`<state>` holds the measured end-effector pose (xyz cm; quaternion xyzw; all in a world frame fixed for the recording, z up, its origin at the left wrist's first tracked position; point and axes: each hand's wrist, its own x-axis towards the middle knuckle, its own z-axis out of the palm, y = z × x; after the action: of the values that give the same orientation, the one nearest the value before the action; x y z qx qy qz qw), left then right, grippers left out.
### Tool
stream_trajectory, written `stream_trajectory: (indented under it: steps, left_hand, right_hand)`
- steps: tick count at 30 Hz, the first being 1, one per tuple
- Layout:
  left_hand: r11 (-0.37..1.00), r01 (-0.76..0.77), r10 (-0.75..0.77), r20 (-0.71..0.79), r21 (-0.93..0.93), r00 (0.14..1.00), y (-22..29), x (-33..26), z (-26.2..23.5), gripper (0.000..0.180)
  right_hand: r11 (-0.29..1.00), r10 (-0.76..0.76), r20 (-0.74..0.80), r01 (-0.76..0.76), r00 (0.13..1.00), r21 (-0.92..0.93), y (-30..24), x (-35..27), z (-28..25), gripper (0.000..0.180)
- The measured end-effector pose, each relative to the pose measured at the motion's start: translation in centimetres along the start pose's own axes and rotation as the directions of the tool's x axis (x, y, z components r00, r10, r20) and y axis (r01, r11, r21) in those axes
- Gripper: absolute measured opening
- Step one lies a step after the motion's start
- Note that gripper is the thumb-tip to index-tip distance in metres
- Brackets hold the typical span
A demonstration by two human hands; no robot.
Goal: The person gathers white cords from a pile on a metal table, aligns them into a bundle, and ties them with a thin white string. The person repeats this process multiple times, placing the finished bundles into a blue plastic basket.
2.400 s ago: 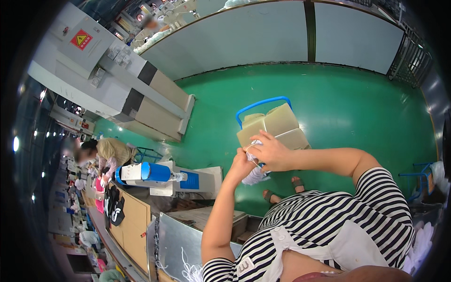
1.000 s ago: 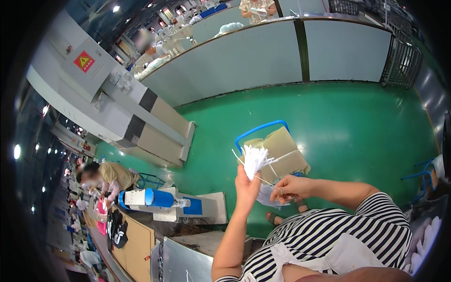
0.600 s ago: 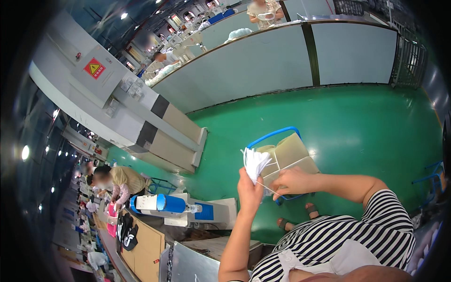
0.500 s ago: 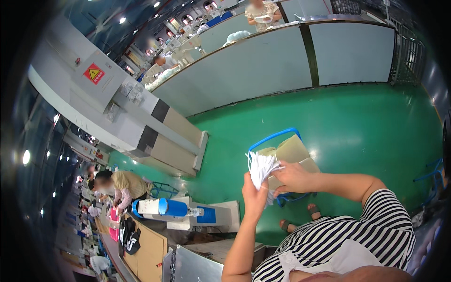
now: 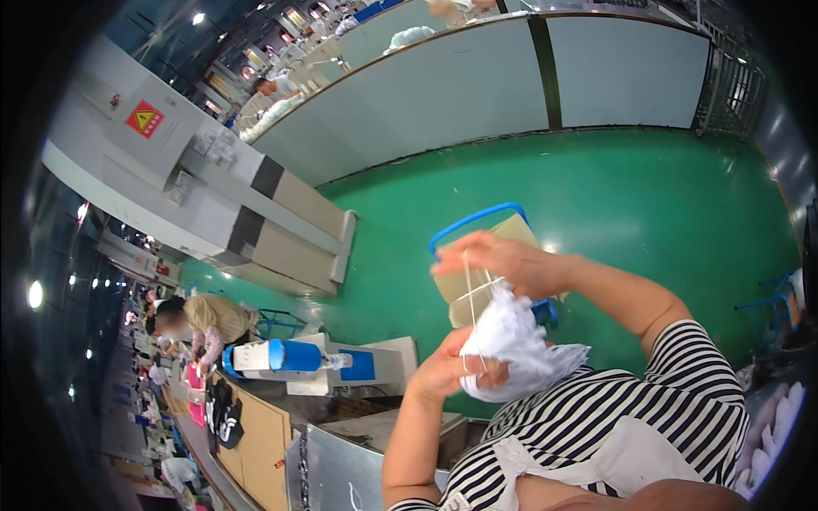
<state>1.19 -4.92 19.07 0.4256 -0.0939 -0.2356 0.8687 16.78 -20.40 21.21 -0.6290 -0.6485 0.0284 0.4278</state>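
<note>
The left hand [image 5: 443, 368] grips the bundle [image 5: 511, 336] in mid-air before the shirt [image 5: 588, 417]; the right hand [image 5: 503, 258], fingers outstretched, stretches the band [image 5: 470, 300], which could snap loose if those fingers slip

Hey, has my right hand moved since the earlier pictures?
Yes. Judged against the curved blue bar, your right hand has moved up the picture, closer to that bar.

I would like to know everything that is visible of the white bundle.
The bundle is white, soft-looking and cloth-like, with crumpled folds; blur hides details. It is held aslant in the grip of the left hand, one end reaching right, by the striped shirt. A thin pale cord crosses its left side and stretches up to the right hand.
</note>
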Motion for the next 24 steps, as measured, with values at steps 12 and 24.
stream_trajectory:
  steps: [12, 24]
  left_hand:
    - [0.972, 0.063, 0.033, -0.4, 0.225, 0.916, 1.1, -0.3, -0.2, 0.022]
    - [0.936, 0.335, -0.216, -0.585, 0.103, 0.782, -3.5, -3.5, -5.6, 0.019]
  right_hand:
    - [0.758, 0.274, 0.108, -0.284, 0.956, 0.587, 8.0, -4.6, 9.2, 0.021]
    - [0.041, -0.074, 0.649, -0.648, 0.757, 0.761, 2.2, -10.6, 15.9, 0.04]
